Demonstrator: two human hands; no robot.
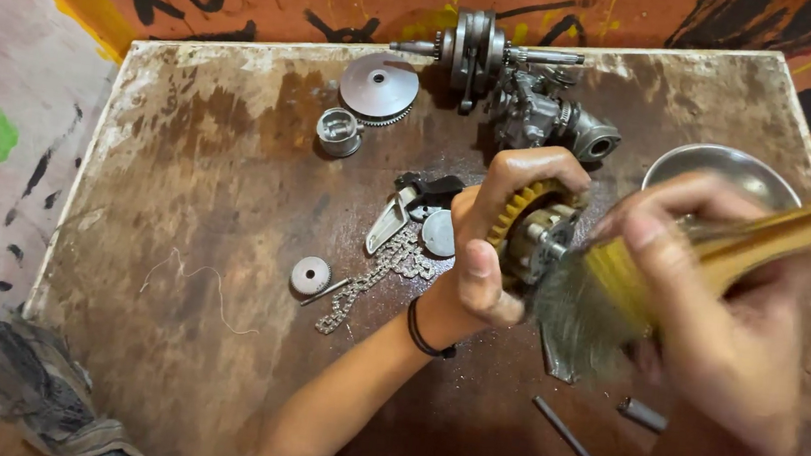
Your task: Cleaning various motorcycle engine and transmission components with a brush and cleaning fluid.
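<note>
Centrally, right of the frame's middle: a small metal assembly with a yellow-toothed gear [532,232], clamped in the left hand [496,237], fingers curled over its top and thumb pressed along the near side, so that much of the part stays hidden. Touching it from the right, the blurred grey bristles of a wooden-handled brush [607,297], gripped in the closed right hand [715,307]; handle running up to the right edge and cut off there, hand and bristles smeared by motion, exact contact hard to make out.

Just left of the gear: a loose silvery chain [370,284], a small round metal disc [439,232], a pale metal lever-shaped piece [387,224] and a black part behind it, too dark to read. Farther left, a small round grooved wheel [310,275]. Toward upper centre: a short metal cylinder [339,132], a large grey toothed disc [378,87], a crankshaft-like grey shaft [482,52] and a dark engine part beside it. Upper right: a shiny steel bowl [718,169], half hidden behind the right hand. Lower right: two dark rods, dim. Underneath everything, a stained brown wooden board [210,199]; at lower left, a grey rag [43,391], cut off by the frame's edge.
</note>
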